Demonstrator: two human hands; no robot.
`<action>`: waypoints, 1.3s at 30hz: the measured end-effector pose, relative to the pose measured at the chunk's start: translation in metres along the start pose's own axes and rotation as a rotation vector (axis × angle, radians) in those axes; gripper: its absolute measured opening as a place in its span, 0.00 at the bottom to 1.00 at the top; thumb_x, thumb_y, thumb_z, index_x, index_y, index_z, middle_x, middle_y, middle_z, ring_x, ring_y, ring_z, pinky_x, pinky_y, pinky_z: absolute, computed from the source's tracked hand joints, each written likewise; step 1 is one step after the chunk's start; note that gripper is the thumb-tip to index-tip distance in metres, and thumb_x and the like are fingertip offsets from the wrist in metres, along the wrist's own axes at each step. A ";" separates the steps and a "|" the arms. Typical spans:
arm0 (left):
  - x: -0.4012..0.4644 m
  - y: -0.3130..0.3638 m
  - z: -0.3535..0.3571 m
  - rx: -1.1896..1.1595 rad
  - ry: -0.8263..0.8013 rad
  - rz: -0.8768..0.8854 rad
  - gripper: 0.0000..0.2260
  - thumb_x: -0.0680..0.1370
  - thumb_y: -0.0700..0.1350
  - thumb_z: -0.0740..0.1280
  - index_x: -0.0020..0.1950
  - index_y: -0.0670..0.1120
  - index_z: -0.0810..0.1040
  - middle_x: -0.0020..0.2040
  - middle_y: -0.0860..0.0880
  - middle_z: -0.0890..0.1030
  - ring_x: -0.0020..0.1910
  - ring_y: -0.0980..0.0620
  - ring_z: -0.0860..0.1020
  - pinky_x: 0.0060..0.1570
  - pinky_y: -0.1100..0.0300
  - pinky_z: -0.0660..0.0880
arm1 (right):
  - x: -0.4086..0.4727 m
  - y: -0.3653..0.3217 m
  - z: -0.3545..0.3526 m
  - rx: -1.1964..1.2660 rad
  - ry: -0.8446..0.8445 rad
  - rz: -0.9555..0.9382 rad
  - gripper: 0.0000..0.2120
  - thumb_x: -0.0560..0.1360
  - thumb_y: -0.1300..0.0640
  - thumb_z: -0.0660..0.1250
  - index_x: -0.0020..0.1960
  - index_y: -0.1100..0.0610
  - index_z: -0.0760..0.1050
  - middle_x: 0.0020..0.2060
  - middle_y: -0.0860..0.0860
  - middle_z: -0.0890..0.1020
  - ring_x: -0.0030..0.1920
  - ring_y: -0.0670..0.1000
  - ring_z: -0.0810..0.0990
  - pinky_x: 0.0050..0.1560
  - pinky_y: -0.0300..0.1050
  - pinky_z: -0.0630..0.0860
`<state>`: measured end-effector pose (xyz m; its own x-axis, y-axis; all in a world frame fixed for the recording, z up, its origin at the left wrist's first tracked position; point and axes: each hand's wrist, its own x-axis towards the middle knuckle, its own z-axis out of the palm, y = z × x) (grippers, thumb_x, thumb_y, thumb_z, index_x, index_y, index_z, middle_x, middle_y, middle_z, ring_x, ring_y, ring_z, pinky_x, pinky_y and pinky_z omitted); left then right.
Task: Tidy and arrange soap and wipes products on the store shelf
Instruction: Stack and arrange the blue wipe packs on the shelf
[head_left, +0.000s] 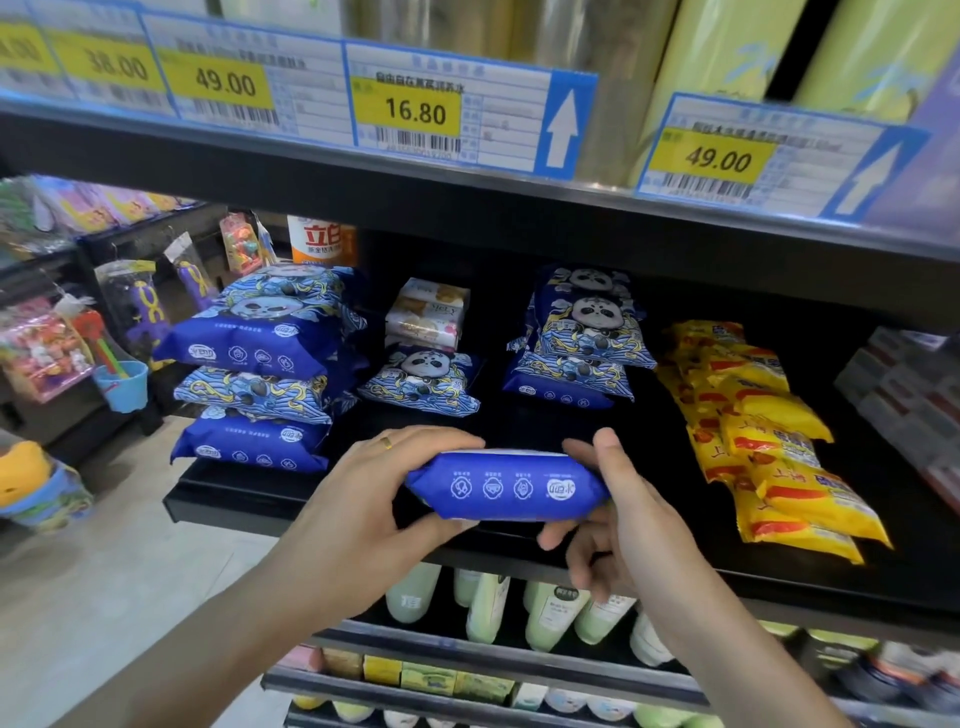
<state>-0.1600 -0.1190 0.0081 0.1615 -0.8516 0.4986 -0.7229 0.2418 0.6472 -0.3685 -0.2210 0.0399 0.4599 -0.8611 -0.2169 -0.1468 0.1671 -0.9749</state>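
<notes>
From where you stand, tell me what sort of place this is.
Most likely a shop aisle: yellow price tags with barcodes line the black metal shelf edge, and stacked blue panda-print wipes packs sit beside yellow soap packets.

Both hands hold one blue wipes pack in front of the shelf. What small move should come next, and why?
Probably move the blue plastic wipes pack, held by the left hand and right hand, forward onto the single panda-print wipes pack in the middle. That pile looks lower than the left stack of blue wipes packs and the right stack.
</notes>
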 end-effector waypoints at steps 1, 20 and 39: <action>0.000 0.000 0.000 -0.030 0.000 -0.022 0.26 0.73 0.49 0.80 0.67 0.63 0.77 0.64 0.64 0.80 0.65 0.54 0.78 0.65 0.48 0.74 | -0.001 0.000 0.000 -0.019 0.029 -0.047 0.29 0.64 0.23 0.56 0.56 0.36 0.77 0.34 0.55 0.85 0.24 0.52 0.74 0.23 0.40 0.67; 0.010 0.003 -0.002 -0.598 0.045 -0.408 0.16 0.77 0.53 0.74 0.62 0.50 0.81 0.56 0.52 0.88 0.57 0.53 0.85 0.55 0.63 0.80 | 0.007 0.009 0.003 -1.029 -0.040 -0.932 0.38 0.72 0.40 0.74 0.77 0.37 0.60 0.81 0.34 0.54 0.83 0.47 0.49 0.75 0.50 0.58; 0.000 -0.021 -0.009 -0.266 0.041 -0.370 0.12 0.82 0.56 0.59 0.63 0.62 0.77 0.55 0.60 0.86 0.56 0.59 0.82 0.59 0.60 0.75 | 0.076 -0.053 0.014 -0.832 0.043 -0.838 0.25 0.74 0.49 0.76 0.68 0.42 0.73 0.60 0.40 0.77 0.63 0.47 0.76 0.61 0.46 0.76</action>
<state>-0.1383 -0.1202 -0.0002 0.4073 -0.8852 0.2248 -0.4149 0.0399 0.9090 -0.3141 -0.2885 0.0749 0.6564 -0.5713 0.4926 -0.3460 -0.8083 -0.4763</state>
